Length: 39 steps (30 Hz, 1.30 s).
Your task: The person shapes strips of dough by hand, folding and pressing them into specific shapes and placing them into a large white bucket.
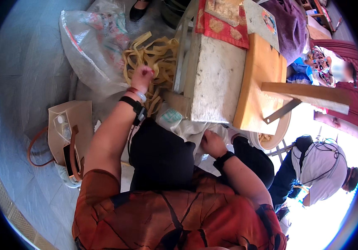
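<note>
My left hand [142,78] reaches out over a tangled pile of long, flat, yellowish strips [162,54] on the floor. Its fingers are curled in, and I cannot make out whether a strip is caught between them. Close to my knees, my right hand [213,143] is curled against a crumpled white plastic sack [191,130]; what its fingers hold, if anything, is hidden. A white bucket [280,132] with short pale pieces inside stands right of that hand, partly under a thick wooden board [259,79] that carries a wooden bar [308,95] and a flat metal plate [283,111].
A worn whitish bench [216,77] with a red cloth [225,31] on it stands ahead. At left lie a clear plastic sack [95,50] and a beige handbag [68,129]. One person [320,166] bends over at right; another person [333,68] is farther off, and a black shoe [138,10] shows at the top.
</note>
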{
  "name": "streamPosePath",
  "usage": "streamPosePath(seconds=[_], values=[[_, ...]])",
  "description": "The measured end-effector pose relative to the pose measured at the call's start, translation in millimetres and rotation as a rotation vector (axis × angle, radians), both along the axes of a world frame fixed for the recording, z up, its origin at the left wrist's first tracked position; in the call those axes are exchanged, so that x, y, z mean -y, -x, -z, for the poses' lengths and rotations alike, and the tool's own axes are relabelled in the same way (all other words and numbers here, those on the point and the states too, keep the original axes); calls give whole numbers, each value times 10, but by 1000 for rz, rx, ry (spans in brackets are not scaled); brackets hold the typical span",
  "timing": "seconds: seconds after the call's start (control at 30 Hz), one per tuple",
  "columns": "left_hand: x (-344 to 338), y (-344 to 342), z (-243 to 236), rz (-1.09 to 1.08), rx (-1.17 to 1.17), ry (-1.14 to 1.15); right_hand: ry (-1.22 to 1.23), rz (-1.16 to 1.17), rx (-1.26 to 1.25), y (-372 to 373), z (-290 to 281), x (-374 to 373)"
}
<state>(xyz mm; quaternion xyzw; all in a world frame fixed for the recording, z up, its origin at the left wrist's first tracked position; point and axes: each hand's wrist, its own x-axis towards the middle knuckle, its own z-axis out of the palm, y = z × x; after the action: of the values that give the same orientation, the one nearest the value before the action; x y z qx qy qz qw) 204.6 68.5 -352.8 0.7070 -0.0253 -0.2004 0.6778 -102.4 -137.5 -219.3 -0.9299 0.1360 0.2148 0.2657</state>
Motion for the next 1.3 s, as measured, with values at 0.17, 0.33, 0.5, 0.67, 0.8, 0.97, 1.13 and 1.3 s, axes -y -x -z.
streamPosePath(seconds=[0.17,0.33,0.5,0.67,0.8,0.97,1.13,1.3], values=[[-342,-323,-1860,53,46,402,47,-127,-15,-63,-184,-36],[-452,30,-3262,225,326,531,188,-210,-107,-279,-816,-149],[-337,724,-4172,416,469,612,-313,175,529,-419,-1836,-332],[-166,1517,-4729,715,554,690,-841,-105,759,-143,-2878,-550],[-92,1864,-5096,675,649,706,-1187,-110,541,194,-3076,-833],[-79,1984,-5423,352,608,793,-1277,-205,413,516,-2968,-695],[-348,1514,-5551,394,665,1009,-932,175,348,914,-3212,-128],[-322,1601,-5435,388,598,942,-578,287,346,998,-3279,201]])
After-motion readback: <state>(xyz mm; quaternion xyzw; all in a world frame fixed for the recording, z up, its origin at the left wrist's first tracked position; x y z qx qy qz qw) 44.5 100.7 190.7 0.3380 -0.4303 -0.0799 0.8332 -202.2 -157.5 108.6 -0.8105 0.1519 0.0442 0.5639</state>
